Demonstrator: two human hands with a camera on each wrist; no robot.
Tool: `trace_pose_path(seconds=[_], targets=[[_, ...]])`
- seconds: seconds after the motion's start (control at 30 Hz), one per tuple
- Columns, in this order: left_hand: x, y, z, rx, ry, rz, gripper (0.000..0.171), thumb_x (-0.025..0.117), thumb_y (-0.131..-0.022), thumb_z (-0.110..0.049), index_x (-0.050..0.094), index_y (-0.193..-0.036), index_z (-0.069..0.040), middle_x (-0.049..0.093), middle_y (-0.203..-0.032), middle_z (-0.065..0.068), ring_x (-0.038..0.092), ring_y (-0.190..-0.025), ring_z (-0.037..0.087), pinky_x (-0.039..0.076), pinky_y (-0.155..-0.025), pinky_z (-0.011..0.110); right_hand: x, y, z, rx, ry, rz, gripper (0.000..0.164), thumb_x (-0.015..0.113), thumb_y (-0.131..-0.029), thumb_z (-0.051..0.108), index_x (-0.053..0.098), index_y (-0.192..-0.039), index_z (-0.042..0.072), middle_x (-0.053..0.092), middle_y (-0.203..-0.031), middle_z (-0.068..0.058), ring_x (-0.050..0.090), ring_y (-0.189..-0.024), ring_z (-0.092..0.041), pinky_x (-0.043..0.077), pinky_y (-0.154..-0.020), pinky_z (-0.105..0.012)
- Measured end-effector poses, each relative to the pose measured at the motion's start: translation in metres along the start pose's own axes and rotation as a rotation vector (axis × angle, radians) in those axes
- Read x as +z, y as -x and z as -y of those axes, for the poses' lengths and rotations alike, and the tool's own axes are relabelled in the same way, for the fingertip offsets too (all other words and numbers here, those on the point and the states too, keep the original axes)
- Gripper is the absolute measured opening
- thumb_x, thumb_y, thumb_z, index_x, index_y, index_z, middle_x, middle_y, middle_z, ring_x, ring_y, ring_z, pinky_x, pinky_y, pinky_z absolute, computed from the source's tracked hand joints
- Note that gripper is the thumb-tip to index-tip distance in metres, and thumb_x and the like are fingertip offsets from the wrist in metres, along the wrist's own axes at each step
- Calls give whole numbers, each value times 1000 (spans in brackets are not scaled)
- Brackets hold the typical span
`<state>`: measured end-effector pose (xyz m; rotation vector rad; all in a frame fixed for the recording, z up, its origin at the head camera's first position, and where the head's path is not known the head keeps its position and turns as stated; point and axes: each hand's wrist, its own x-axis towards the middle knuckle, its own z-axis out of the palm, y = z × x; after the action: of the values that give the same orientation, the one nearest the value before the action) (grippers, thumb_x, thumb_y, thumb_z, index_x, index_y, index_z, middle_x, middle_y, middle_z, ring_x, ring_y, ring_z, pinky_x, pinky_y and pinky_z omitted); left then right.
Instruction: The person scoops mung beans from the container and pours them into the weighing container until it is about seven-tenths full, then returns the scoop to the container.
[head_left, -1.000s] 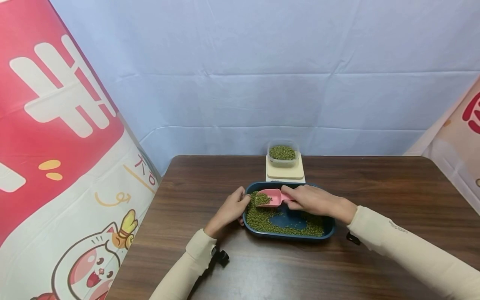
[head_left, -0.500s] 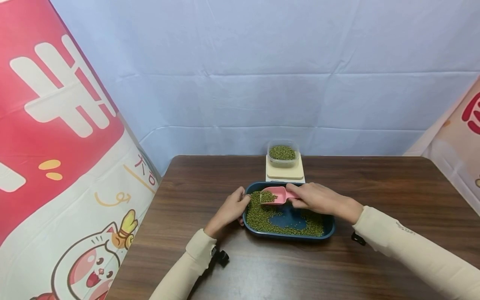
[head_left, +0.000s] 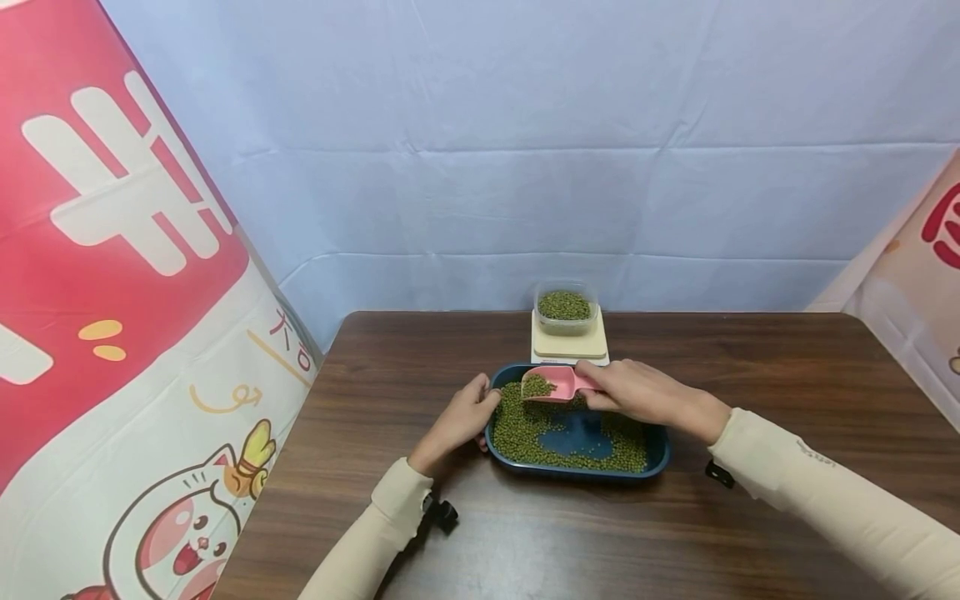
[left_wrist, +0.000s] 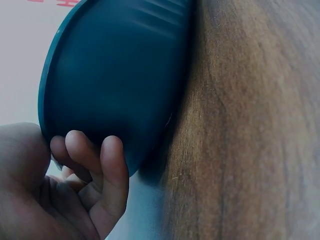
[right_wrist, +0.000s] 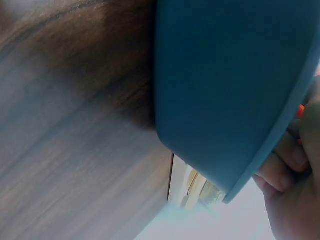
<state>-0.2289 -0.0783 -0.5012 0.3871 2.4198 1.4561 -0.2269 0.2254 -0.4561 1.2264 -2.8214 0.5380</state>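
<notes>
A blue tray (head_left: 577, 475) lies on the table with green mung beans (head_left: 517, 433) spread round a bare patch. The left hand (head_left: 467, 412) grips the tray's left end; in the left wrist view the thumb is at the rim and the fingertips (left_wrist: 114, 145) press the outer wall. The right hand (head_left: 637, 393) holds a pink scoop (head_left: 561, 383) by its handle, over the tray's far side. Beans lie toward the scoop's front lip. In the right wrist view the tray wall (right_wrist: 225, 90) hides the scoop almost wholly, and curled fingers show past the rim.
Right behind the tray stands a cream kitchen scale (head_left: 570, 343) bearing a clear plastic container (head_left: 567, 325) of mung beans. The brown wooden table (head_left: 750, 367) reaches back to a pale cloth backdrop (head_left: 480, 200). A printed red and white banner (head_left: 150, 350) hangs at the left.
The right hand has moved the scoop of beans slightly right and toward the tray's far edge. The left hand has stayed on the tray's left end.
</notes>
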Motion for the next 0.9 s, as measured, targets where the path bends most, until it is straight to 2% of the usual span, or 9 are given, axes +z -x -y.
trace_pose_path(seconds=[0.2,0.47,0.9], targets=[[-1,1,0,12,-8,2,24,39,-103,-28,39,-90,-9,53,-57,11,58,-41,28,55,-38,37,-5,0,-1,8,4,-8,17,53,-99,23,40,-89,27,37,-61,13,30,-46,1,24,-40,-14],[-1,1,-1,10,-19,-5,25,40,-103,-30,40,-90,-9,53,-57,10,59,-42,30,55,-38,37,-9,-1,-6,-43,59,-88,18,58,-96,18,41,-91,21,30,-58,14,27,-44,2,20,-38,-15],[-1,2,-3,8,-8,0,25,40,-103,-31,39,-91,-9,52,-59,9,59,-43,29,56,-39,37,-17,0,-16,-7,56,-112,16,59,-96,19,43,-93,19,29,-58,12,29,-44,-1,21,-39,-17]])
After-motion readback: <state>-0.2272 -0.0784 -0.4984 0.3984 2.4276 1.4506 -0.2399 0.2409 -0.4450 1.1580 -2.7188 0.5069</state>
